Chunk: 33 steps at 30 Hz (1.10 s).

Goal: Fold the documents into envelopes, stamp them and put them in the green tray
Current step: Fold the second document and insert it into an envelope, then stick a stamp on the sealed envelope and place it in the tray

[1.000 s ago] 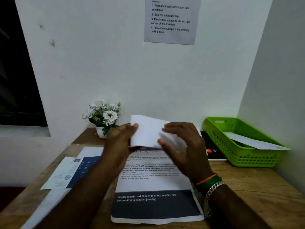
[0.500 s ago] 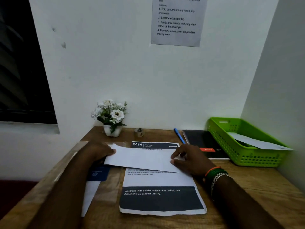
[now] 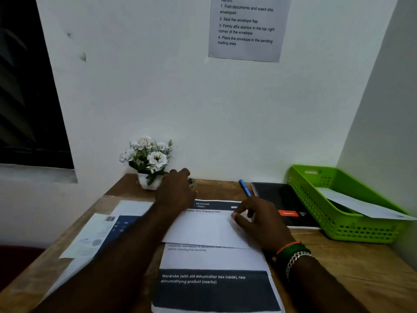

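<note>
- My right hand (image 3: 261, 222) rests on the right end of the white envelope (image 3: 203, 231), fingers (image 3: 239, 211) curled and pressing it flat rather than gripping it.
- The envelope lies across the upper part of a printed document (image 3: 214, 288), which sits flat on the wooden worktop (image 3: 352, 263) directly in front of me.
- My left hand (image 3: 176, 190) reaches forward past the envelope toward the back of the worktop, near a small tape roll (image 3: 191, 183) that it mostly hides; I cannot tell whether my fingers are spread or closed on anything.
- A pot of white flowers (image 3: 149, 159) stands just left of my left hand, against the wall.
- More papers (image 3: 97, 236), one with a blue panel and a barcode, lie at the left side of the worktop, partly under my left forearm.
- A blue pen (image 3: 244, 187) lies beyond my right hand, beside a black notebook (image 3: 282, 199) with a red label.
- The green tray (image 3: 338, 224) sits at the right edge, next to the notebook, with one white envelope (image 3: 361, 205) already lying in it, its end jutting over the rim.
- A sheet of printed instructions (image 3: 246, 28) hangs on the wall above.
- Bracelets (image 3: 293, 251) circle my right wrist.
</note>
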Motion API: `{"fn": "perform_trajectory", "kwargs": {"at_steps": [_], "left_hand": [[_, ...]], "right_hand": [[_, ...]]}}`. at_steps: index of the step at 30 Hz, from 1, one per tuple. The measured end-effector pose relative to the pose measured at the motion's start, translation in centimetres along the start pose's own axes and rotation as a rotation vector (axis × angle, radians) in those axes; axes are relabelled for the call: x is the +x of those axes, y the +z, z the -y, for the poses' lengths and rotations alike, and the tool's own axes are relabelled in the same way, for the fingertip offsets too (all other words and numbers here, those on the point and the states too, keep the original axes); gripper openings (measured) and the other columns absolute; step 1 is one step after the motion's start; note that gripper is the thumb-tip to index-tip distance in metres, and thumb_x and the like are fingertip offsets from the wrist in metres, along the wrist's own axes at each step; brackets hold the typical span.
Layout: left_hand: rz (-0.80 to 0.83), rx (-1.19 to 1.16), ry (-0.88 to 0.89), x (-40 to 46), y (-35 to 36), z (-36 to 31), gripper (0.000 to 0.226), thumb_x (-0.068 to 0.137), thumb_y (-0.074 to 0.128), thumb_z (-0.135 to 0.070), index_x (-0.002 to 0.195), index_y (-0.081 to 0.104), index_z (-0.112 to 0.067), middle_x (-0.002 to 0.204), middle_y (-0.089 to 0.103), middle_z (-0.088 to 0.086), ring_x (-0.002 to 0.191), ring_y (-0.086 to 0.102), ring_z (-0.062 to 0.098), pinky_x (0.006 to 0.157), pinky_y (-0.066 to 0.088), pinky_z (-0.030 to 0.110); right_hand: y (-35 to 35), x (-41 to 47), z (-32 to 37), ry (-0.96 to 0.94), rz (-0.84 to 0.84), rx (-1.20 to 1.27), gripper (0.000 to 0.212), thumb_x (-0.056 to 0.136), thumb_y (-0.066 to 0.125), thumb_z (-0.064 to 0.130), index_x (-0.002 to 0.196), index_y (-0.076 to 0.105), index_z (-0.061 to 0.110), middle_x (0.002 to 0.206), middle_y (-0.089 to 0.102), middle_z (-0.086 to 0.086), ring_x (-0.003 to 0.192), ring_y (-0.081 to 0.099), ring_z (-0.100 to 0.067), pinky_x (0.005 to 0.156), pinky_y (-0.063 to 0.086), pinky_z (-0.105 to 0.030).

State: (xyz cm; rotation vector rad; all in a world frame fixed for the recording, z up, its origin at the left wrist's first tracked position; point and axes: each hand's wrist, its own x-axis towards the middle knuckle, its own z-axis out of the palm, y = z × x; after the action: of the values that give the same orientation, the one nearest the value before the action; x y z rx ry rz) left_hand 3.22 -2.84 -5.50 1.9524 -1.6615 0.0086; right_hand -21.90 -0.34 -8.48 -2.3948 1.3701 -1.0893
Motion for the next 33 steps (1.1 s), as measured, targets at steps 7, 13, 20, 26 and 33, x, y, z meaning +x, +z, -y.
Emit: {"fn": "perform_trajectory", "kwargs": {"at_steps": [7, 13, 20, 26, 33], "left_hand": [[0.096, 0.123, -0.109, 5.0, 3.1, 0.2, 0.039, 0.091, 0.059, -0.035, 0.128, 0.057, -0.022, 0.129, 0.06, 0.011, 0.123, 0.054, 0.033, 0.097, 0.051, 0.044], [0.023, -0.363, -0.01, 3.7, 2.7, -0.9, 0.03, 0.083, 0.074, -0.012, 0.112, 0.071, -0.02, 0.115, 0.072, 0.003, 0.104, 0.065, 0.018, 0.083, 0.048, 0.019], [0.221, -0.859, 0.202, -2.8, 0.7, -4.6, 0.048, 0.073, 0.089, -0.008, 0.113, 0.071, -0.028, 0.098, 0.074, 0.004, 0.081, 0.068, 0.009, 0.07, 0.059, 0.025], [0.221, -0.838, 0.269, -3.9, 0.2, -4.7, 0.05, 0.075, 0.088, -0.012, 0.12, 0.069, -0.024, 0.093, 0.071, -0.006, 0.074, 0.064, -0.004, 0.068, 0.054, 0.019], [0.236, -0.763, 0.264, -3.1, 0.5, -4.7, 0.049, 0.07, 0.093, -0.019, 0.114, 0.072, -0.026, 0.092, 0.075, -0.004, 0.065, 0.06, -0.006, 0.064, 0.051, 0.016]], "right_hand": [[0.0, 0.4, -0.2, -0.022, -0.143, -0.039, 0.017, 0.084, 0.078, 0.037, 0.076, 0.064, 0.036, 0.067, 0.053, 0.025, 0.067, 0.056, 0.002, 0.062, 0.034, -0.007], [-0.2, 0.7, 0.0, 0.012, -0.225, 0.045, 0.012, 0.083, 0.079, 0.031, 0.075, 0.07, 0.031, 0.065, 0.058, 0.025, 0.073, 0.06, 0.0, 0.061, 0.036, -0.01], [0.2, 0.7, 1.6, -0.033, -0.277, 0.376, 0.02, 0.08, 0.078, 0.045, 0.095, 0.075, 0.032, 0.092, 0.072, 0.024, 0.08, 0.068, -0.002, 0.064, 0.047, -0.007], [0.3, 0.9, 1.2, 0.005, -0.291, 0.46, 0.017, 0.079, 0.082, 0.035, 0.092, 0.077, 0.027, 0.081, 0.075, 0.015, 0.073, 0.071, -0.007, 0.063, 0.055, -0.019], [0.0, 1.0, 1.2, -0.025, -0.334, 0.269, 0.009, 0.091, 0.072, 0.029, 0.084, 0.076, 0.025, 0.071, 0.07, 0.015, 0.066, 0.066, -0.005, 0.06, 0.049, -0.018]]}}
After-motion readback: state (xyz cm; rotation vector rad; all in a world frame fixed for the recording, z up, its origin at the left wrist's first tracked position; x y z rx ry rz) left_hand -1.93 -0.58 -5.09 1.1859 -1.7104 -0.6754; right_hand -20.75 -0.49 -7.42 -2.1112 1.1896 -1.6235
